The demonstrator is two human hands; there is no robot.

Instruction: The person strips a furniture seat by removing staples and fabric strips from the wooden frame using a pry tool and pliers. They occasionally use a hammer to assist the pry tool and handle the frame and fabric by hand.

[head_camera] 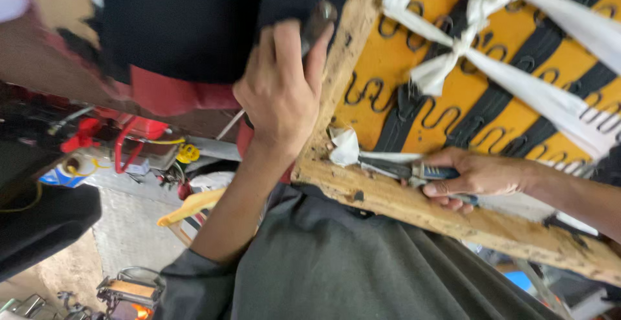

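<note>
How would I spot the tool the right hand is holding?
Find the rough wooden frame with zigzag springs over orange backing. At its lower corner, the right hand grips pliers whose metal nose pinches a white cloth strip. Unlike the wood and cloth beside them, they are metal with dark handles.

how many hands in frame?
2. Left hand grips a dark tool handle at the wood frame's upright edge. Right hand holds pliers at the frame's corner, by the white strap. None hidden, as far as visible.
</note>
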